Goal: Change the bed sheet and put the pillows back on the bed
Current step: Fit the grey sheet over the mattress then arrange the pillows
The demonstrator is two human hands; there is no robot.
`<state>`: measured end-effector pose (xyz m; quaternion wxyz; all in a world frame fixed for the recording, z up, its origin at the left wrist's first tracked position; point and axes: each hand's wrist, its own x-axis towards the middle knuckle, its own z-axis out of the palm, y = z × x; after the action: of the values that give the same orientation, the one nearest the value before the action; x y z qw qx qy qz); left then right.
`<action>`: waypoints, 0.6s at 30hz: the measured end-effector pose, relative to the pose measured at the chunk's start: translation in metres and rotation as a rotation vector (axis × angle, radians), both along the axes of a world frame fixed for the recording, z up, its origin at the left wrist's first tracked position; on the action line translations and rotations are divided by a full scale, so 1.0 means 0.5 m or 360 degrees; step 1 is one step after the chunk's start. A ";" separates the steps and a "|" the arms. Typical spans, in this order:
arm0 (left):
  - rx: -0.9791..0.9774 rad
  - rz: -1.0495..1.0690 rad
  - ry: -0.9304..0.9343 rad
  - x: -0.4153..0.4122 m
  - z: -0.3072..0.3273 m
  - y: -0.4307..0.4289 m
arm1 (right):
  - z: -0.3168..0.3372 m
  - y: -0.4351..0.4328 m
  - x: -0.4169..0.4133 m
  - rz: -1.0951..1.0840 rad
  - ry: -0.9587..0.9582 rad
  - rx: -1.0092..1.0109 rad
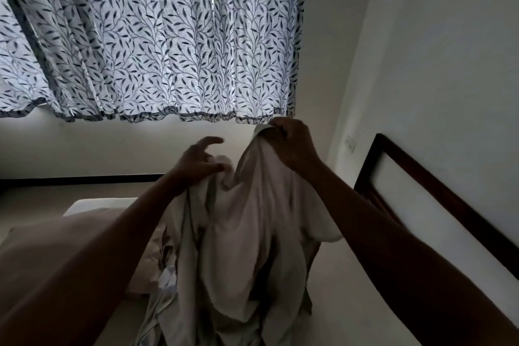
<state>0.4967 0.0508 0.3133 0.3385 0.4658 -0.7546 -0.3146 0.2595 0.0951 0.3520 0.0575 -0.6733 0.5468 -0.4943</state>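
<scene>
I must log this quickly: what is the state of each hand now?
Left hand: pinches a fold of the bed sheet, index finger stretched out.
Right hand: grips the top edge of the bed sheet, fingers curled round it.

The bed (351,289) fills the lower part of your view. On your right its pale top lies bare and runs up to the dark wooden headboard (438,194) with a light inset panel. On your left a large, soft, pinkish-brown pillow (47,233) lies flat on the bed. Just beside it, toward the middle, sits a small crumpled patterned cloth (165,258). The lower folds of the pale sheet (247,233) bunch on the bed between that cloth and the bare stretch, while its upper part is raised clear.
</scene>
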 end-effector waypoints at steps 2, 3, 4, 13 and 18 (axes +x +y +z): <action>-0.0038 -0.0342 -0.0005 -0.050 0.013 0.017 | -0.005 0.001 0.013 0.0110 -0.0020 0.0032; -0.0140 -0.0327 -0.0068 -0.069 0.016 0.016 | -0.012 0.003 0.015 0.0153 -0.0081 0.0051; -0.0279 -0.0261 -0.0106 -0.079 0.023 0.014 | -0.026 0.003 0.011 0.0165 -0.0097 0.0064; -0.0464 -0.0074 0.0196 -0.038 0.053 0.004 | -0.334 0.035 -0.146 -0.0272 0.0661 0.1395; -0.0294 0.0259 0.0101 0.014 -0.012 -0.029 | -0.269 0.032 -0.173 -0.0168 -0.0478 0.1039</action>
<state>0.5037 0.0362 0.3072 0.4282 0.4821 -0.7289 -0.2299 0.1729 0.1113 0.2175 0.3237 -0.5102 0.6952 -0.3893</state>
